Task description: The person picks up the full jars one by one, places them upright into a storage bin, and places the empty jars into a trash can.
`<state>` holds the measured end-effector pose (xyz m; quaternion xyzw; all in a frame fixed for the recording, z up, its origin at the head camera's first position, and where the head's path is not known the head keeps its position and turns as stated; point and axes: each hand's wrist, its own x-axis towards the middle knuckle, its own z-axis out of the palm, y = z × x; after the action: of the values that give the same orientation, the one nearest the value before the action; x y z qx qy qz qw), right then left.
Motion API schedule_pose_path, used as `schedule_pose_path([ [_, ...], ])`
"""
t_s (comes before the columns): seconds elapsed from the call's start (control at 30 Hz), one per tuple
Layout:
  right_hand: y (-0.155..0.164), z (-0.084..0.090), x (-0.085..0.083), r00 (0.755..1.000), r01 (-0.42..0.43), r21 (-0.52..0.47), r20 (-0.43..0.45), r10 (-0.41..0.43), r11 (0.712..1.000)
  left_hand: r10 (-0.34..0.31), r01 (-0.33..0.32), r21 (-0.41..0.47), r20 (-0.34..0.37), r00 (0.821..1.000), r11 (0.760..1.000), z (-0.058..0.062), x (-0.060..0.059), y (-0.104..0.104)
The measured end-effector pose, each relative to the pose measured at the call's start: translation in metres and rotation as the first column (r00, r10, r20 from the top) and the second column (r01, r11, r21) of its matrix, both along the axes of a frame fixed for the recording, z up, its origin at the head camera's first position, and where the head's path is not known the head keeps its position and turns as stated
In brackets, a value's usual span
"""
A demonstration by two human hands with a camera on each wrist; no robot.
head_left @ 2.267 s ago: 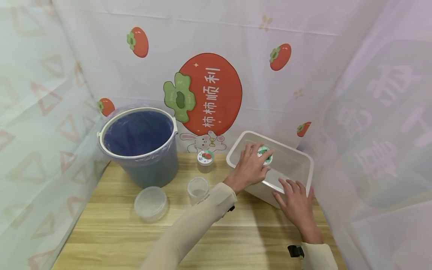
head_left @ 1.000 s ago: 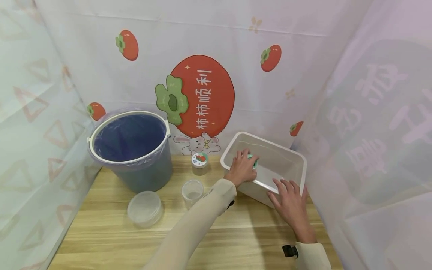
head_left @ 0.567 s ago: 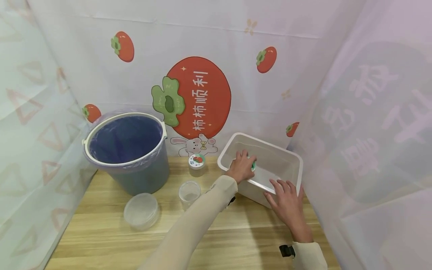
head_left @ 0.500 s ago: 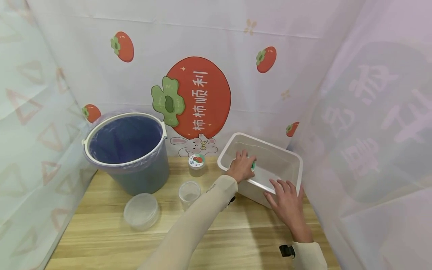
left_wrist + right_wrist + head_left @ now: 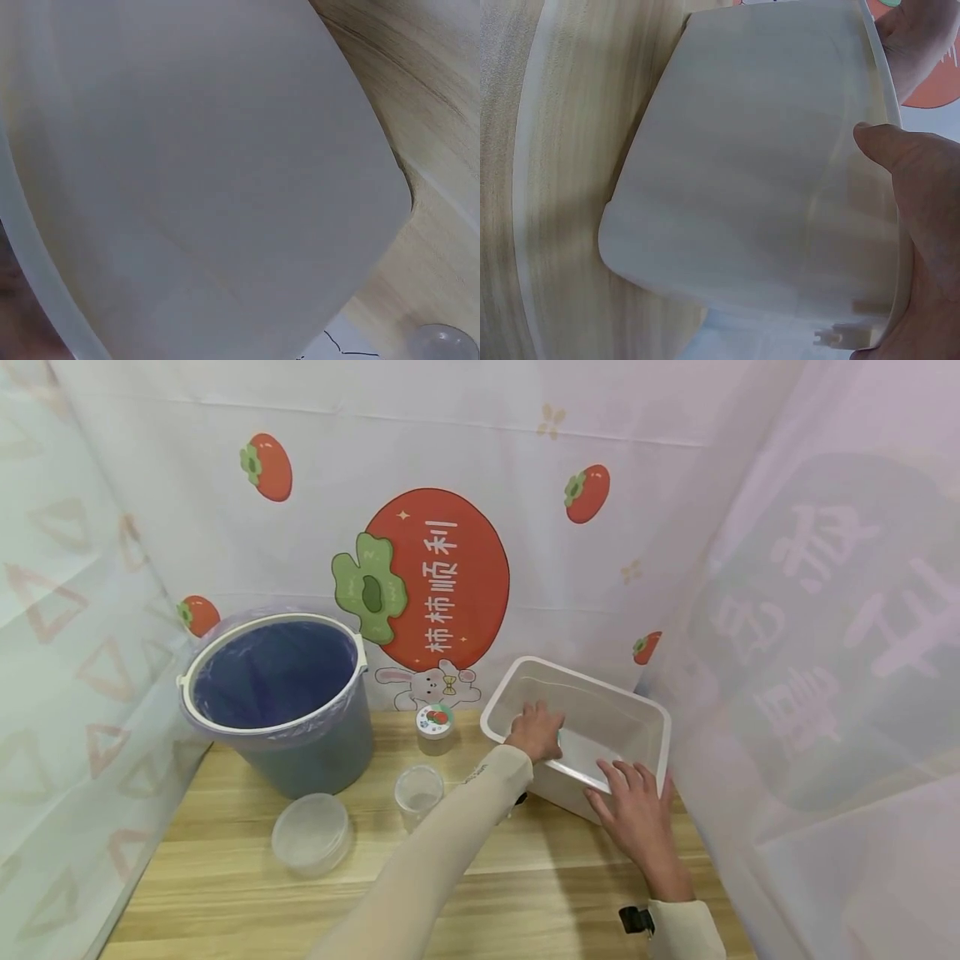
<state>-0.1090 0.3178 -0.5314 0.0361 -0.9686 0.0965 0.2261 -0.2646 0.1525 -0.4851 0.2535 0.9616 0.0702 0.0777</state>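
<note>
White tub (image 5: 564, 792) on wooden table (image 5: 525, 893), printed cloth (image 5: 427, 456) behind, right hand (image 5: 640, 816) gripping rim (image 5: 579, 775), left hand (image 5: 537, 732) holding nearly hidden jar (image 5: 560, 737)

the box (image 5: 609, 712) is plain off-white. the bucket (image 5: 326, 760) is blue-grey with a white rim, translucent lilac liner (image 5: 288, 740) and deep blue inside. the lidded jar (image 5: 435, 727) wears a white and green top printed in red; the open jar (image 5: 418, 792) and round tub (image 5: 311, 833) are colourless. the bench (image 5: 540, 889) is pale yellow wood with streaked grain. the back cloth (image 5: 457, 452) is white, printed with red fruit (image 5: 476, 585) and green leaves (image 5: 348, 583); the left cloth (image 5: 75, 647) bears faded triangles, some reddish. the sleeves (image 5: 427, 864) are cream.
</note>
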Motion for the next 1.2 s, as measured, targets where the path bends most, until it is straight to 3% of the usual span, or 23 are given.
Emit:
schedule_pose_path([
  [0.17, -0.002, 0.001, -0.002, 1.0, -0.002, 0.002, -0.006, 0.002, 1.0, -0.006, 0.007, 0.012, -0.037, 0.999, 1.0, 0.0, -0.001, -0.003],
  [0.67, -0.005, 0.002, -0.001, 1.0, 0.003, 0.006, 0.007, -0.003, 1.0, -0.014, 0.015, 0.034, -0.035, 0.999, 0.999, -0.003, -0.004, -0.012],
  [1.2, -0.004, 0.004, 0.001, 1.0, 0.001, 0.002, -0.018, -0.001, 1.0, -0.096, 0.108, 0.053, -0.197, 0.976, 0.993, 0.015, 0.008, -0.041],
])
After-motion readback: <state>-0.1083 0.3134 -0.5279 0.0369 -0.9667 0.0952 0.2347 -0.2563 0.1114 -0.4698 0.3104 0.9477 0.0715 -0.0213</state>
